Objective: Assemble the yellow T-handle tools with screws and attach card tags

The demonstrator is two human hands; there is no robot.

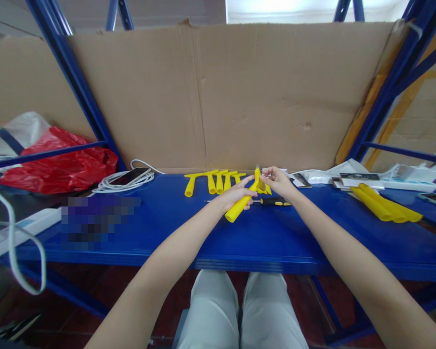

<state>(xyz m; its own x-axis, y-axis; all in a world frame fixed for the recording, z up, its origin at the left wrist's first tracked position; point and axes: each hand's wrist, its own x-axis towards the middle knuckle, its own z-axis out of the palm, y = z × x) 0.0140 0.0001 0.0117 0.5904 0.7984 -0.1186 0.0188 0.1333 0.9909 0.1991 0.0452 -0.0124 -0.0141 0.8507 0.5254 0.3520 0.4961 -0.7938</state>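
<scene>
Yellow tool (237, 209) held above the blue surface (160, 237), in front of your seated knees. The handle, round and apparently open at its lower end, slants toward you; the head is raised and turned away. Judged by its look, the tool is light and stiff, probably plastic, with a smooth handle that may slip a little; it seems unlikely to break. The handle just below the head offers the surest hold, leaving the head free for your other hand.

Your left hand (239, 195) is closed around the upper handle. Your right hand (278, 178) is bent inward at the wrist, thumb and fingertips drawn narrow at the head; whether they pinch the head or a small part cannot be told. Both forearms reach forward and converge, the left lying lower across the near edge.

Behind the tool lies a screwdriver (275, 201); farther back, to the left, stands a row of similar yellow pieces (211, 182).
</scene>
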